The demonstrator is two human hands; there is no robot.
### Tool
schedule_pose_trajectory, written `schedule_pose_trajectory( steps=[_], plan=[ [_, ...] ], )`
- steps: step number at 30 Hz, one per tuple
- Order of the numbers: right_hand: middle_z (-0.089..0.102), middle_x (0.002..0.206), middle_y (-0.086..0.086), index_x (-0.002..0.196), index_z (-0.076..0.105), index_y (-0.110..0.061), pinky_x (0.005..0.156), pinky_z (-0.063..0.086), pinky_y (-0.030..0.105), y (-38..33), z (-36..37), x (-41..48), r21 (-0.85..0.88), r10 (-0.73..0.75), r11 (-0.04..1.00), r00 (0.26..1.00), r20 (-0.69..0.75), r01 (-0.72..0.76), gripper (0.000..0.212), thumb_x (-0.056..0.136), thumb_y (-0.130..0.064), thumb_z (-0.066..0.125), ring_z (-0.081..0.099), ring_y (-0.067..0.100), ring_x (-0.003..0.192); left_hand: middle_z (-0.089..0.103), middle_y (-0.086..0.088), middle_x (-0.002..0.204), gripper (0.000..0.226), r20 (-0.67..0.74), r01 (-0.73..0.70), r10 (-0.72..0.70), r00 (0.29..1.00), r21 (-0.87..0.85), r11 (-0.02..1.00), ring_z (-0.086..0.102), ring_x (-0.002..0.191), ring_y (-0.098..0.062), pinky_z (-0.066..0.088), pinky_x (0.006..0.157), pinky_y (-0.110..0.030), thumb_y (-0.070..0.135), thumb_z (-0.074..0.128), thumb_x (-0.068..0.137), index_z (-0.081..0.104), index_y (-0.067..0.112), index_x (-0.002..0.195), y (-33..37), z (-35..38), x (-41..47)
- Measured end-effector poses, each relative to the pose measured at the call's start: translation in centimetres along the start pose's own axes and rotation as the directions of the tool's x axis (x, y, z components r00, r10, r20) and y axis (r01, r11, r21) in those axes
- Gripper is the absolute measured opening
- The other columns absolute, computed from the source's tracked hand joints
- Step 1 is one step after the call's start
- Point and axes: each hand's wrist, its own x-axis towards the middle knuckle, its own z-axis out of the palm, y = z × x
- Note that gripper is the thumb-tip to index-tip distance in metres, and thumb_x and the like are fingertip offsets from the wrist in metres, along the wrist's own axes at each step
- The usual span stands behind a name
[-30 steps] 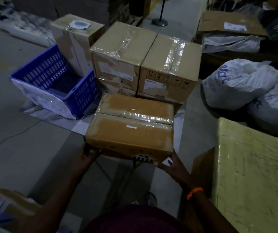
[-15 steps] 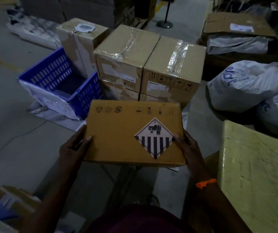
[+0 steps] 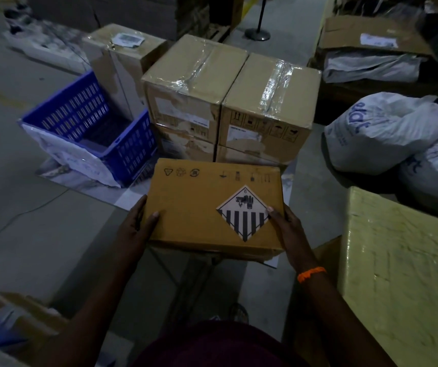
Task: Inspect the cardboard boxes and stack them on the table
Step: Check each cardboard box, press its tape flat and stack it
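So the flat cardboard box [image 3: 212, 207] is up in the air in front of the person, broad face turned toward the camera, held over the grey floor [image 3: 27, 207]; left hand [image 3: 135, 229] has its grip clamped on the left edge with the thumb lying on the face, right hand [image 3: 289, 231] does the same on the right edge, thumb tip just touching the corner of the diamond label [image 3: 244, 213]; that label is white on top with some small dark pictograms, black vertical stripes on the lower half; a row of little printed handling symbols runs along the top of the face, too small to read. Orange band [image 3: 311, 274] on the right wrist.

Right behind it sit two taped brown cartons [image 3: 228, 83] side by side, touching, each on top of another carton; clear tape across the lids, pretty wrinkled. Left of those is a blue slatted crate [image 3: 90, 128] with a white sheet over its near side, and a taller box [image 3: 122, 56] with a paper label on top stands behind the crate. Off to the right are white printed sacks [image 3: 387, 133] slumped on the floor; nearer on the right, a big yellowish wrapped block [image 3: 403, 274], shiny like plastic film. Whole place is dim.
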Motion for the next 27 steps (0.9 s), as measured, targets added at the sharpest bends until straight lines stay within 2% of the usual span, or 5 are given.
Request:
schedule_pose_trajectory(
  steps=[8,11,17,23,27],
  plan=[
    [0.067,0.135,0.003,0.141,0.059,-0.030,0.099,0.058,0.049,1.5,-0.9,-2.0,0.067,0.001,0.998,0.997,-0.083,0.004,0.072,0.088,-0.078,0.057,0.067,0.025,0.121,0.062,-0.007,0.128,0.065,-0.073,0.064,-0.070,0.995,-0.075,0.995,0.062,0.113,-0.021,0.048,0.074,-0.013,0.037,0.077,0.089,0.051,0.011,0.142,-1.7,2.1,-1.6],
    [0.062,0.140,0.006,0.144,0.056,-0.017,0.094,0.057,0.023,3.2,-1.9,-3.6,0.018,0.026,1.000,0.999,-0.044,-0.025,0.062,0.102,-0.062,0.048,0.065,0.019,0.122,0.059,0.002,0.136,0.067,0.080,0.110,-0.106,0.991,-0.038,0.993,0.060,0.108,0.011,0.049,0.088,-0.016,0.017,0.075,0.090,0.044,0.020,0.149,-3.3,1.7,-3.3],
    [0.058,0.143,0.009,0.151,0.048,-0.012,0.112,0.047,0.040,4.7,-0.9,-4.9,0.091,0.047,0.995,0.998,-0.052,-0.042,0.134,0.056,-0.106,0.048,0.056,0.021,0.133,0.058,0.005,0.139,0.061,0.072,0.103,-0.102,0.992,-0.016,0.995,0.057,0.124,-0.008,0.048,0.092,-0.019,0.024,0.071,0.094,0.046,0.023,0.149,-3.1,1.9,-3.4],
    [0.058,0.149,-0.005,0.151,0.050,-0.023,0.109,0.046,0.031,2.9,-0.4,-5.4,0.101,-0.057,0.992,0.991,-0.119,0.069,0.115,0.069,-0.102,0.040,0.055,0.005,0.134,0.060,0.004,0.140,0.076,-0.035,0.059,-0.062,0.997,-0.076,0.995,0.058,0.124,-0.016,0.047,0.097,-0.034,0.071,0.071,0.078,0.053,0.030,0.141,-1.8,2.3,-3.8],
    [0.068,0.134,-0.018,0.147,0.055,-0.027,0.101,0.051,0.021,0.5,-0.9,-5.5,0.081,-0.161,0.982,0.979,-0.124,0.172,0.071,0.097,-0.075,0.037,0.061,-0.001,0.126,0.060,0.019,0.123,0.039,-0.111,-0.075,0.076,0.991,0.019,0.997,0.060,0.111,0.000,0.050,0.095,-0.037,0.065,0.069,0.085,0.053,0.066,0.120,-0.5,1.9,-3.8]
  ],
)
